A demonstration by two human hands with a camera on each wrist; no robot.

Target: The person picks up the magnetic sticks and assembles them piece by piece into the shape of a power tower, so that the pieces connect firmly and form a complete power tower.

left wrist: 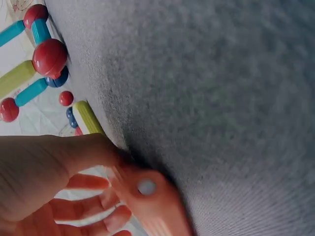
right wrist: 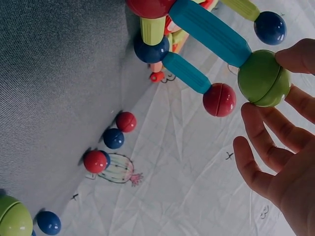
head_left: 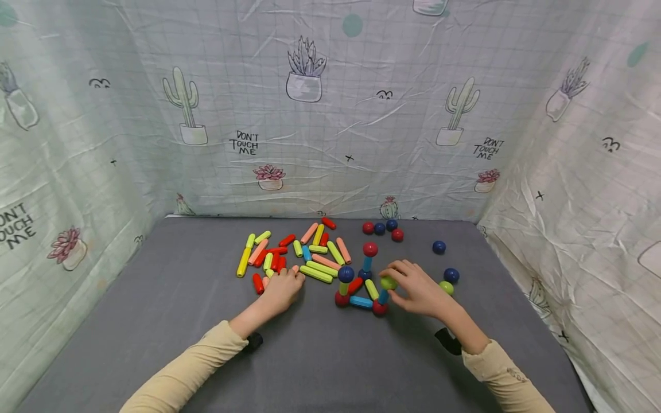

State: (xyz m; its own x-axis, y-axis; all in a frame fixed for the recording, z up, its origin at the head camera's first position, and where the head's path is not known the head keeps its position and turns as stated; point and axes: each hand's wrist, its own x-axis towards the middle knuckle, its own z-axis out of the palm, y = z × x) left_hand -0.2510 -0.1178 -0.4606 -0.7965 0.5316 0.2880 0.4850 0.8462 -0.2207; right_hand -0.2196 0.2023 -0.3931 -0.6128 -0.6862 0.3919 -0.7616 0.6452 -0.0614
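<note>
My right hand (head_left: pixel 420 289) pinches a green ball (right wrist: pixel 264 78) between thumb and fingers, at the top of an upright blue stick (right wrist: pixel 211 32). That stick stands on a red ball (head_left: pixel 380 308) at the near corner of a three-cornered magnetic frame. Two other uprights of the frame carry a blue ball (head_left: pixel 346 274) and a red ball (head_left: pixel 370 249). A blue stick (head_left: pixel 361 302) joins the two near corners. At the pile's near edge, my left hand (head_left: pixel 283 288) holds a salmon stick (left wrist: pixel 165 209) low at the table, its round silvery end showing in the left wrist view.
Loose red, yellow, green and salmon sticks (head_left: pixel 319 272) lie behind and left of the frame. Red and blue balls (head_left: pixel 379 229) sit at the back. Blue balls (head_left: pixel 451 275) and a green ball (head_left: pixel 446 287) lie right. A printed cloth (head_left: pixel 330 126) hangs around the table.
</note>
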